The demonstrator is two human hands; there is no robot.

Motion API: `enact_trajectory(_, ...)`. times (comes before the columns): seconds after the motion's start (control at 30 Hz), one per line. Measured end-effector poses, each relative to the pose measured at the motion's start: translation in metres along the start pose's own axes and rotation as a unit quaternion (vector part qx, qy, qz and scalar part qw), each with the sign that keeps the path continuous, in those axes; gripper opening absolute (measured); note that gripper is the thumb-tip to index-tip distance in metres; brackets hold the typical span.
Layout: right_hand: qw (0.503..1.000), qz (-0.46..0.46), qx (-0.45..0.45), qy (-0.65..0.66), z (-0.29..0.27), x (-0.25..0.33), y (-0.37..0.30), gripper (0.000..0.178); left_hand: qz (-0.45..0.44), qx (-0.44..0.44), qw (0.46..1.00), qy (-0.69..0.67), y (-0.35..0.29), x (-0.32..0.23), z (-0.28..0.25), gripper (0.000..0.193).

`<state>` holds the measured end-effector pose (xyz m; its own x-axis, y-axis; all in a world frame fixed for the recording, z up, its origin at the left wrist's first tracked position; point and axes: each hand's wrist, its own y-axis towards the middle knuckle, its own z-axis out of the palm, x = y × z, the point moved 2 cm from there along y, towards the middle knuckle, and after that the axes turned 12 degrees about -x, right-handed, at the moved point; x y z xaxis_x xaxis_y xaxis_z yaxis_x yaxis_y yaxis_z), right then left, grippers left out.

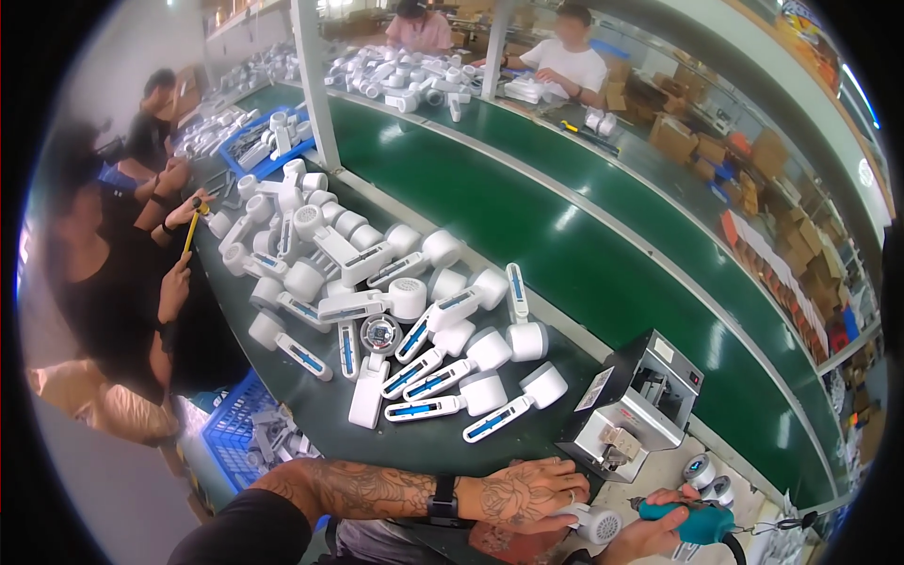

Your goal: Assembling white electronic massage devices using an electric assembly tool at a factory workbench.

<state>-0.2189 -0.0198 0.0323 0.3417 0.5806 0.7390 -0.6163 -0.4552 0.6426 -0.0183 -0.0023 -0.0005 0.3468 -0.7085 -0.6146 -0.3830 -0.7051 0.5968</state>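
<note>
Low in the view, my left hand [524, 493] closes over a white plastic round-headed device [597, 525], whose grille end sticks out past the fingers; most of its body is hidden. A reddish patch [513, 543] shows beneath that hand. At the lower right, my right hand [653, 535] is wrapped round a teal electric screwdriver [699, 524], close to the grille head. The tip of the screwdriver cannot be made out. Many similar white devices [407, 299] with round heads and flat arms, several with blue strips, lie piled ahead of my left arm.
A silver and black bench machine [644, 400] stands just beyond my hands. Past it runs a green conveyor belt [443, 155]. A blue crate [235, 428] of parts sits at left. One co-worker holds a yellow-handled tool [192, 229]; others sit farther off by more piles.
</note>
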Motion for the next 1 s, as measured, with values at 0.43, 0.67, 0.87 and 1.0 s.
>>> enact_trajectory(0.43,0.995,0.096,-0.006,0.000,-0.009,-0.016,-0.002,0.067,0.013,0.003,1.000,-0.002,0.003,-0.001,-0.006,0.031)
enact_trajectory(0.67,0.994,0.106,-0.009,-0.011,-0.013,-0.019,0.005,0.062,0.026,0.014,0.999,-0.023,0.005,0.001,-0.005,0.033)
enact_trajectory(0.87,0.995,0.098,-0.010,-0.031,-0.019,-0.025,-0.001,0.064,0.035,-0.019,0.999,-0.009,-0.003,-0.003,-0.003,0.031)
enact_trajectory(1.0,0.994,0.104,-0.015,-0.034,-0.016,-0.024,-0.003,0.066,0.029,-0.004,0.999,-0.015,-0.003,0.001,-0.002,0.031)
